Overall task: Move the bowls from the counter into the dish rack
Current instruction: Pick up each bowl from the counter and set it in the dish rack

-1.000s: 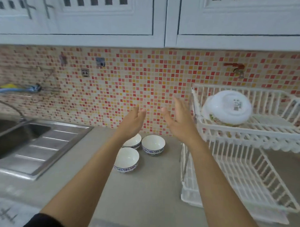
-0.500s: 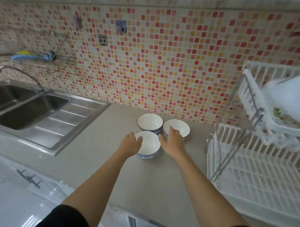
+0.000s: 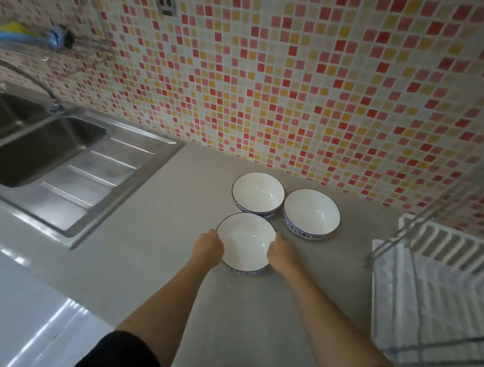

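Scene: a person's two bare forearms reach over a grey kitchen desk (image 3: 155,262) toward three white bowls with blue-patterned outsides, below a wall of red, pink and yellow mosaic tiles (image 3: 293,89).
Landmark: the nearest bowl (image 3: 245,242), which stands upright on the desk and closest to the person.
Left hand (image 3: 208,246): pressed against the nearest bowl's left rim and wall, fingers curled round the side.
Right hand (image 3: 281,252): against the nearest bowl's right rim, fingers wrapped down its outer wall; the two hands stand apart with the bowl clasped between them.
Lift: whether the nearest bowl's foot is clear of the desk cannot be told.
Rear bowl (image 3: 257,193): just behind the nearest bowl, rims all but touching, close to the tiled wall.
Right-hand bowl (image 3: 311,213): behind and to the right of the nearest bowl, just beside the rear bowl.
Dish rack (image 3: 434,300): white plastic with metal frame bars, well to the right of the nearest bowl; its lower tier in view holds no bowl.
Sink (image 3: 44,146): stainless steel with a ribbed draining board, well to the left of the nearest bowl.
Sleeves: dark cuffs show at both elbows at the bottom edge.
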